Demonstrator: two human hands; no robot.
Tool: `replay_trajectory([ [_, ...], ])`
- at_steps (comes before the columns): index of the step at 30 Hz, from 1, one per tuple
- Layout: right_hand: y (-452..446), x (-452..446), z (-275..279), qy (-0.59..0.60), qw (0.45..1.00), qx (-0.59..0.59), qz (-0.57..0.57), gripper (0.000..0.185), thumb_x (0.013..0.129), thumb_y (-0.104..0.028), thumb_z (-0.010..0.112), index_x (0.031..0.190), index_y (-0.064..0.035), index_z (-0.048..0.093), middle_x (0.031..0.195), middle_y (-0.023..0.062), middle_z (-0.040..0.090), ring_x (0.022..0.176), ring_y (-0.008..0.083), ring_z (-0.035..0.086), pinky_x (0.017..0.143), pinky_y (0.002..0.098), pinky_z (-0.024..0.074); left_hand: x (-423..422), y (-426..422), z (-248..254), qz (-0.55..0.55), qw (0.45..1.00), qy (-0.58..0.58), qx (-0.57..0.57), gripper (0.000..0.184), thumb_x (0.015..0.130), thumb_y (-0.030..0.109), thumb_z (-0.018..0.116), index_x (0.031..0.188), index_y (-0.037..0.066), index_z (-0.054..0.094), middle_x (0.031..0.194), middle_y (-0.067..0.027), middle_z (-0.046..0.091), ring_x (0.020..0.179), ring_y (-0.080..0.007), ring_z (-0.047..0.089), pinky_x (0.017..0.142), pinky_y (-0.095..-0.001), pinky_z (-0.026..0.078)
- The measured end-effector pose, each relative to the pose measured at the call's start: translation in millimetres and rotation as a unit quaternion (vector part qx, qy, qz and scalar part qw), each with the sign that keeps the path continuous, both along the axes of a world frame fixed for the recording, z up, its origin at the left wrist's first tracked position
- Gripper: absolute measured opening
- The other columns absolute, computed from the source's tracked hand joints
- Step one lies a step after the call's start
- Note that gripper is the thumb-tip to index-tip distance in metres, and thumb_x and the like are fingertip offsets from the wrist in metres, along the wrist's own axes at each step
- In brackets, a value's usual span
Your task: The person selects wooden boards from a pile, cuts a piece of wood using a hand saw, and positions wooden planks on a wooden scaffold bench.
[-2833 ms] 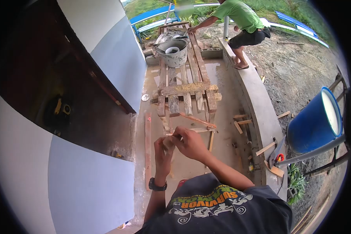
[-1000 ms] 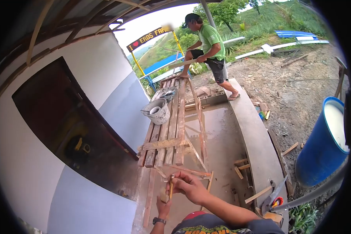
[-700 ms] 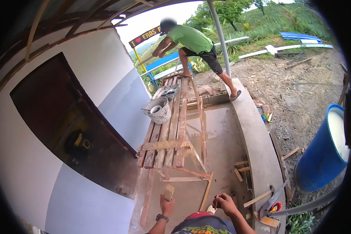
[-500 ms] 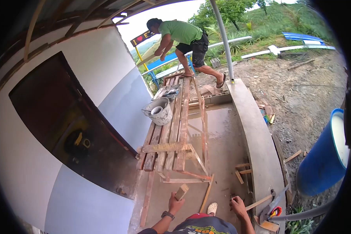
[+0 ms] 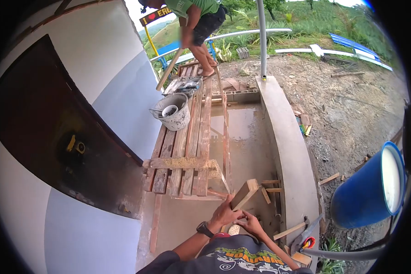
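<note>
A short wooden block [image 5: 245,195] is gripped in my left hand [image 5: 224,214], the one with a dark wristwatch. It tilts up and to the right in front of my body. Close beneath the block, my right hand [image 5: 251,224] has its fingers pinched together beside my left hand. Whatever those fingers hold is too small to make out. Ahead of my hands is the near end of a slatted wooden bench [image 5: 180,162].
On the bench stand a cement-smeared bucket [image 5: 177,118] and a tray of tools [image 5: 183,85]. Beyond them a person [image 5: 197,27] stands on it, holding a board [image 5: 169,71]. A hammer [image 5: 291,230] and a handsaw [image 5: 306,235] lie by the low wall [image 5: 290,132]. A blue barrel [image 5: 363,192] stands right.
My left hand has brought the block to the right, and my right hand has moved left to meet it. The other person now stands more upright, board slanting down. My view has shifted.
</note>
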State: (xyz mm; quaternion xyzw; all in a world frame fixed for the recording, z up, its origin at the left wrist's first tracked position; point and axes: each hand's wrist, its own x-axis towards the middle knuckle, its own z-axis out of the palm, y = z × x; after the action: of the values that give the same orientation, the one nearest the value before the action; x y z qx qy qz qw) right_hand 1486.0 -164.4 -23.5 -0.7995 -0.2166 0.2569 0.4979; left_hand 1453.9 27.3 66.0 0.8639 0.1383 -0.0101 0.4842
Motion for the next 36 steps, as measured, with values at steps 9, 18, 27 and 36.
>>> replay_trajectory([
  [9,30,43,29,-0.143,0.971,0.083,-0.172,0.059,0.091,-0.023,0.076,0.139,0.0027,0.053,0.136,0.0244,0.061,0.129,0.0397,0.058,0.107,0.0466,0.0457,94,-44,65,-0.097,0.976,-0.183,-0.068,0.052,0.090,0.017,0.070,0.127,0.002,0.037,0.103,-0.0295,0.063,0.097,-0.0526,0.066,0.084,-0.0549,0.054],
  [18,83,152,185,-0.255,0.955,0.089,-0.121,0.030,0.092,-0.035,0.078,0.096,-0.0049,0.076,0.080,0.0163,0.075,0.077,0.0333,0.077,0.071,0.0403,0.0583,100,48,21,-0.022,0.978,-0.193,-0.078,0.102,0.100,0.061,0.062,0.164,-0.003,0.015,0.156,-0.0282,0.042,0.147,-0.0397,0.042,0.117,-0.0480,0.040],
  [27,185,280,392,-0.268,0.948,0.109,0.131,0.055,0.096,-0.053,0.068,0.098,0.0011,0.075,0.069,0.0168,0.068,0.068,0.0279,0.071,0.068,0.0404,0.0549,125,31,-106,0.156,0.975,-0.149,0.054,0.106,0.090,0.050,0.079,0.158,-0.008,0.021,0.156,-0.0352,0.038,0.146,-0.0472,0.042,0.121,-0.0502,0.037],
  [36,280,392,537,-0.049,0.886,0.366,0.282,0.050,0.102,-0.042,0.070,0.121,0.0036,0.066,0.095,0.0155,0.074,0.086,0.0190,0.075,0.072,0.0329,0.0594,190,34,-10,0.474,0.869,-0.124,0.071,0.073,0.088,0.036,0.083,0.138,-0.003,0.046,0.126,-0.0285,0.062,0.115,-0.0458,0.064,0.094,-0.0520,0.053],
])
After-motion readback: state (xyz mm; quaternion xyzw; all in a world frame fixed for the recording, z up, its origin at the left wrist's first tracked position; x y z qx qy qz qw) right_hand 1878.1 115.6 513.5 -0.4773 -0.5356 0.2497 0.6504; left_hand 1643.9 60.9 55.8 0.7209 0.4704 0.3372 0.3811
